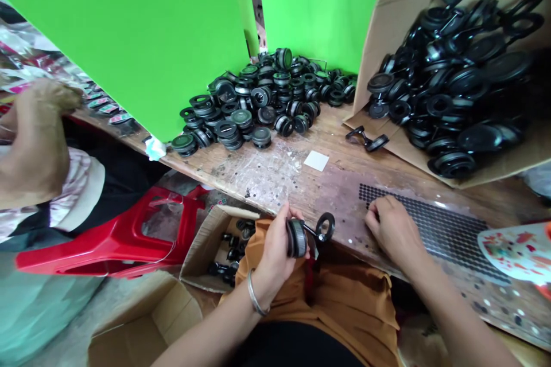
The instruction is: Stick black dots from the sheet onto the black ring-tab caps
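Observation:
My left hand is closed around a black round part with a ringed arm sticking out to the right, held at the near edge of the wooden table. My right hand rests on the table with fingers bent, its fingertips on the left end of a sheet of small black dots. What the fingertips pinch, if anything, is too small to make out. A heap of black round parts, some with green faces, lies at the back of the table.
A cardboard box at the right is full of black ringed parts. A small box of parts sits below the table by my left knee. Another person's hand and a red plastic stool are at the left. Green screens stand behind.

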`<state>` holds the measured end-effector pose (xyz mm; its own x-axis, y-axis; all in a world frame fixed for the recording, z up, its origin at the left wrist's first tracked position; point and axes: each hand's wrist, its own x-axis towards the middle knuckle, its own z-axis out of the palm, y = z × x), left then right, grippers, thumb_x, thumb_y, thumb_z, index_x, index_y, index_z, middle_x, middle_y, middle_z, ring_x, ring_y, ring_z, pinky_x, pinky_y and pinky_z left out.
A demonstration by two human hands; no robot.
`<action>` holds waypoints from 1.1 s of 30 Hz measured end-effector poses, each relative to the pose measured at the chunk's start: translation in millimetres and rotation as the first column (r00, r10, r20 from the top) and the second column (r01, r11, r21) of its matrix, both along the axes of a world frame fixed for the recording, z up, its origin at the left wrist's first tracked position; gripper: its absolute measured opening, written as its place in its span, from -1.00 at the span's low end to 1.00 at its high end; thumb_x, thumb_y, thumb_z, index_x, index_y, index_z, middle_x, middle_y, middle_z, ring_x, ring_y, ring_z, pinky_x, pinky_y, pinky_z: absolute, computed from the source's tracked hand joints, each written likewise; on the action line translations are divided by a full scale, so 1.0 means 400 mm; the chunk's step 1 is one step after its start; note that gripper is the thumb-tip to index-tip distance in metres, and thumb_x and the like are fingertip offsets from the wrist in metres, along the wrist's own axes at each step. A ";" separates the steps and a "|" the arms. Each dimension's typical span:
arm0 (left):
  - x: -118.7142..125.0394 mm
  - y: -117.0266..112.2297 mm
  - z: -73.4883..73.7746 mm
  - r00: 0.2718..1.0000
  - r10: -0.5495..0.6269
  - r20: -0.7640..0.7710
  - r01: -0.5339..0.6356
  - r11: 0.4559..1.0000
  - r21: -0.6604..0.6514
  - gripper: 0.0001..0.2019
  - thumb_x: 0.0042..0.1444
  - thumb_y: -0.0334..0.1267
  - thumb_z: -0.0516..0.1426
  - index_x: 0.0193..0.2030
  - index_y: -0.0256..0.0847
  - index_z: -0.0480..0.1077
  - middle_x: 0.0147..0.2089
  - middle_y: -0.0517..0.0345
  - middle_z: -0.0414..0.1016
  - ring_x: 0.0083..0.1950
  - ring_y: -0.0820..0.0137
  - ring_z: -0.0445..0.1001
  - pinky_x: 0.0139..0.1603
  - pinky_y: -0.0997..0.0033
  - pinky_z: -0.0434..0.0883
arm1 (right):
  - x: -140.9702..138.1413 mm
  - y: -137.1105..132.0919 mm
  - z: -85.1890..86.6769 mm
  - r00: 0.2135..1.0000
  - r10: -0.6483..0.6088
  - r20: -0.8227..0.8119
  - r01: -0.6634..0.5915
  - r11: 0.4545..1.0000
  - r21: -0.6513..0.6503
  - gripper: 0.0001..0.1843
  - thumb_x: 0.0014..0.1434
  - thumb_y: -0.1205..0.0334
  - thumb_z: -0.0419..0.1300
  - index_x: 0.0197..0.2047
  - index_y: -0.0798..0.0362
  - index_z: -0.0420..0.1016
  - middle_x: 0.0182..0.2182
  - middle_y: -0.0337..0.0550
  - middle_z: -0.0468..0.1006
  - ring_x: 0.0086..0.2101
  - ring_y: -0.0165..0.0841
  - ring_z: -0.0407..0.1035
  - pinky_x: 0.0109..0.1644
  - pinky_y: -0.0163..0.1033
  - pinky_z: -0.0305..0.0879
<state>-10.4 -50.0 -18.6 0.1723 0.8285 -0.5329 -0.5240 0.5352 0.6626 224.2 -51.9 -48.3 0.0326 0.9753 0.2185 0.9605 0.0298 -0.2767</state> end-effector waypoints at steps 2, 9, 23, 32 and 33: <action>-0.001 -0.001 0.003 0.998 0.040 -0.038 -0.040 0.999 0.015 -0.59 0.11 0.17 0.14 -0.37 -0.17 0.30 -0.64 0.33 0.30 -0.72 0.49 0.28 -0.78 0.55 0.26 | -0.049 -0.029 0.023 0.982 0.108 -0.153 -0.080 0.981 0.177 -0.94 0.21 0.33 0.07 -0.32 0.02 0.31 -0.29 -0.07 0.40 -0.20 -0.20 0.31 -0.08 -0.10 0.26; 0.003 -0.008 -0.003 0.986 0.096 -0.136 -0.078 0.989 0.129 -0.57 0.08 0.18 0.16 -0.38 -0.20 0.33 -0.58 0.34 0.28 -0.69 0.52 0.27 -0.75 0.55 0.23 | -0.225 -0.096 0.055 0.916 0.354 -0.187 -0.262 0.883 0.389 -0.85 0.18 0.46 0.14 -0.24 0.01 0.35 -0.06 -0.03 0.37 0.05 -0.11 0.21 0.14 0.12 0.17; -0.004 -0.012 -0.019 0.945 0.290 -0.153 -0.261 0.948 0.182 -0.60 0.07 0.09 0.24 -0.48 -0.25 0.40 -0.48 0.25 0.39 -0.46 0.53 0.34 -0.39 0.57 0.35 | -0.258 -0.136 0.021 0.936 0.345 -0.064 -0.307 0.894 0.326 -0.66 0.19 0.45 0.14 0.02 -0.01 0.43 0.23 0.08 0.32 0.30 0.05 0.05 0.24 0.32 0.09; -0.015 -0.002 -0.019 0.996 0.042 0.081 -0.038 0.998 -0.048 -0.63 0.13 0.11 0.15 -0.38 -0.18 0.33 -0.66 0.32 0.29 -0.73 0.49 0.24 -0.77 0.56 0.19 | -0.200 -0.111 0.076 0.815 0.277 -0.509 -0.180 0.956 0.232 -0.77 0.34 0.27 0.05 -0.10 -0.03 0.54 0.17 0.02 0.40 0.24 -0.09 0.19 0.27 0.16 0.18; -0.012 -0.006 -0.017 0.992 -0.015 0.129 0.022 0.998 -0.054 -0.62 0.15 0.13 0.13 -0.38 -0.18 0.33 -0.68 0.31 0.28 -0.74 0.49 0.24 -0.78 0.56 0.19 | -0.184 -0.094 0.085 0.766 0.221 -0.604 -0.119 0.972 0.204 -0.76 0.36 0.21 0.03 -0.12 -0.04 0.54 0.12 -0.01 0.43 0.19 -0.14 0.26 0.25 0.10 0.22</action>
